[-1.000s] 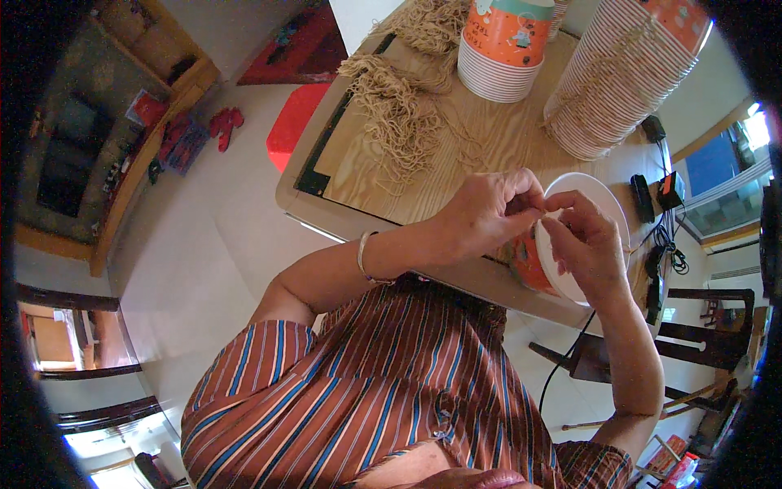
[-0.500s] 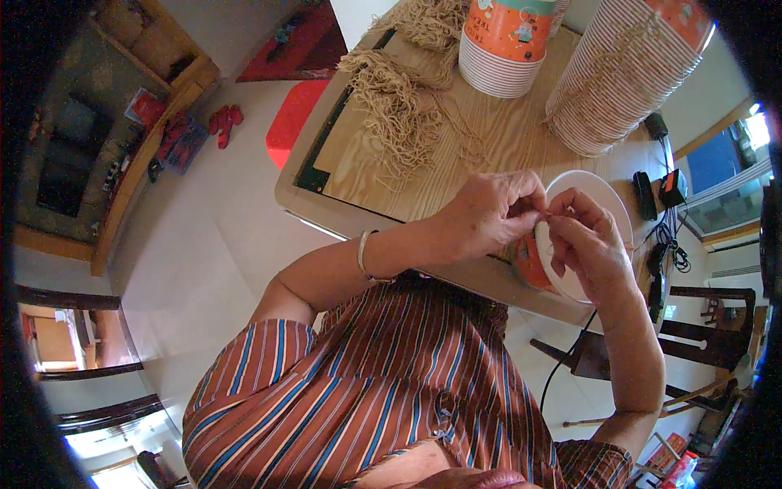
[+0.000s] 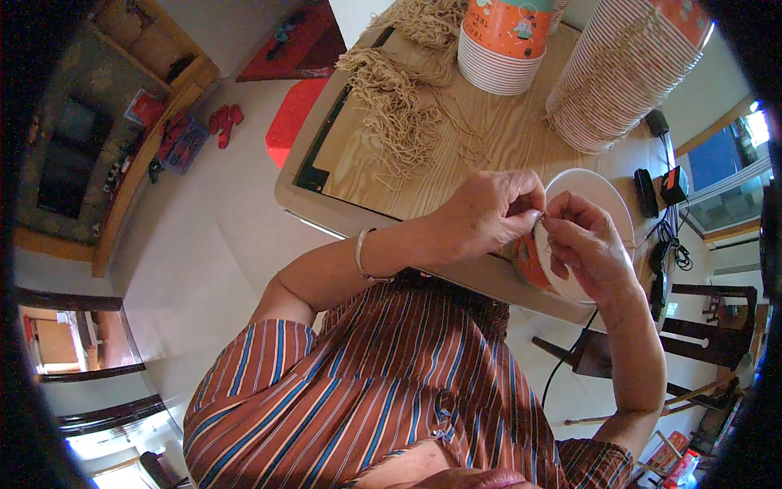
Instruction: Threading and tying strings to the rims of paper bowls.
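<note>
My left hand [image 3: 493, 213] and my right hand [image 3: 590, 244] meet fingertip to fingertip at the near left side of a white-lined orange paper bucket [image 3: 609, 200]. Both are closed in a pinch on a thin tan string, of which only a tiny bit shows between the fingertips. The bucket lies tilted, its mouth toward me, partly behind my right hand. Left of the hands, a tangled bundle of tan strings [image 3: 401, 114] is spread on the wooden table [image 3: 342, 155].
A stack of orange and white paper buckets [image 3: 498, 69] stands at the back. Beside it leans a taller stack [image 3: 619, 81] with tan strings hanging over it. Black adapters [image 3: 673, 186] and cables lie along the right edge. A red stool [image 3: 297, 122] is left of the table.
My fingertips have shifted very slightly while staying pinched together at the bucket. The bucket, string bundle and stacks stay where they were.
</note>
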`<action>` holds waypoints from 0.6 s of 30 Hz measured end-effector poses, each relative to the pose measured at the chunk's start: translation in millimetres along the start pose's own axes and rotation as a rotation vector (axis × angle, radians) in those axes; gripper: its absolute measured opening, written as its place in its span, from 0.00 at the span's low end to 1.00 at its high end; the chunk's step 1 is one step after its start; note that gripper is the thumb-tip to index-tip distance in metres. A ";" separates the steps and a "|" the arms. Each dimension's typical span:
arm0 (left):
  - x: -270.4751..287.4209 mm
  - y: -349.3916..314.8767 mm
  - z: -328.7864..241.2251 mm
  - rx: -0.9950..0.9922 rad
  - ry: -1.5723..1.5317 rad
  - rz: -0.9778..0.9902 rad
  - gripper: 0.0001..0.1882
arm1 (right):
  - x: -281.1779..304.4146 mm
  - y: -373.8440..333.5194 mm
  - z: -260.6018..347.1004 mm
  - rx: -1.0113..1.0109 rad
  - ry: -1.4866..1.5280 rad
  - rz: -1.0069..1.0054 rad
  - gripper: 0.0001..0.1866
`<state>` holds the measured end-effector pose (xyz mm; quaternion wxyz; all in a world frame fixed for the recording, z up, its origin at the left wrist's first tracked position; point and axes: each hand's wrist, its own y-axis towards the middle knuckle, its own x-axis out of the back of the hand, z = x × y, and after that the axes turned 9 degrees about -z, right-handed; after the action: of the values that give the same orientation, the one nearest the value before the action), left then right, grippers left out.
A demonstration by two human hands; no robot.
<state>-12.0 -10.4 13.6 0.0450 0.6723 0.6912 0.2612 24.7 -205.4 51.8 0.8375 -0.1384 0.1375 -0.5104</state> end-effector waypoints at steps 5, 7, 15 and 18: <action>1.7 0.9 -0.4 0.006 -0.007 0.027 0.05 | -4.7 -3.2 2.2 0.031 -0.079 -0.003 0.09; 1.8 1.3 0.0 0.003 -0.017 0.033 0.05 | -3.1 -2.2 1.9 0.042 -0.104 -0.009 0.09; 1.9 -1.5 -1.8 0.137 -0.136 0.070 0.08 | -6.7 -3.2 3.1 0.029 -0.212 -0.104 0.07; -0.8 -6.4 3.5 0.108 -0.136 0.063 0.10 | -6.0 -1.7 -2.1 0.070 -0.216 -0.144 0.06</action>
<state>-16.3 -9.9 7.7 0.0473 0.7113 0.6782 0.1784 19.9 -201.0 51.0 0.8129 -0.1729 0.0182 -0.5559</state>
